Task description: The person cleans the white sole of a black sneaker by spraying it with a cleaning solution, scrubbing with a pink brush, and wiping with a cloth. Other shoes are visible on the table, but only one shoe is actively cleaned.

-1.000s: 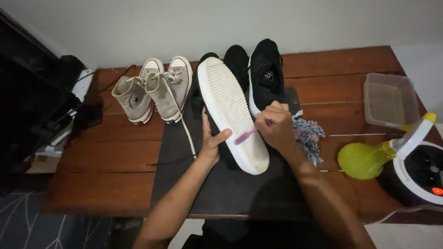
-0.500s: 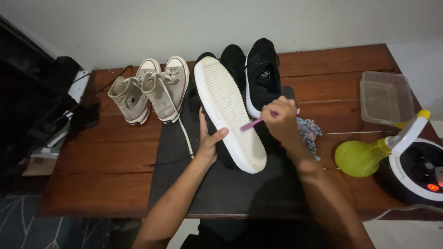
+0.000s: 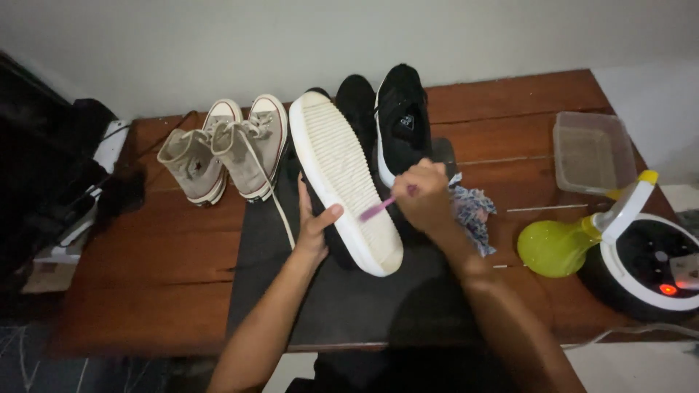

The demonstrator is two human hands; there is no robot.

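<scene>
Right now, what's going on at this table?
A person holds a black shoe sole-up with the left hand, its white ribbed sole facing the camera. The right hand holds a pink toothbrush with its head against the sole. The shoe is over a dark mat on a wooden table. Another black shoe and a pair of beige high-top sneakers stand behind, a patterned cloth lies beside the right hand, and a clear plastic tub sits to the right.

Reddish-brown wooden plank table (image 3: 167, 262) carrying a dark rectangular mat (image 3: 342, 306); left of the mat, grey canvas high-top sneakers (image 3: 226, 156); right of it, clear plastic tub (image 3: 591, 153).
</scene>
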